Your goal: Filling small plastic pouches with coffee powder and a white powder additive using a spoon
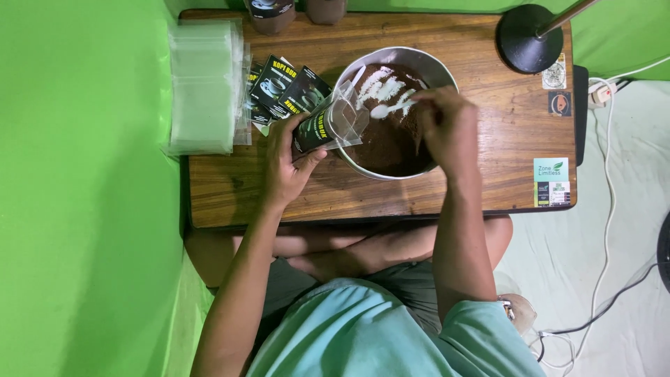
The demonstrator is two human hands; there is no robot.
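A metal bowl (pixel 426 64) of dark brown powder streaked with white powder stands on a low wooden table (pixel 488 139). My left hand (pixel 287 162) holds a small clear-fronted pouch with a black label (pixel 328 124) tilted against the bowl's left rim, its mouth toward the bowl. Over the bowl, my right hand (pixel 447 124) grips a white spoon (pixel 392 109) whose bowl points at the pouch's mouth.
Several black labelled pouches (pixel 283 87) lie fanned left of the bowl, beside a stack of clear plastic bags (pixel 204 87). A black lamp base (pixel 530 38) stands at the table's far right corner. Two dark jars (pixel 272 12) sit at the far edge. Cables (pixel 607 209) run along the floor on the right.
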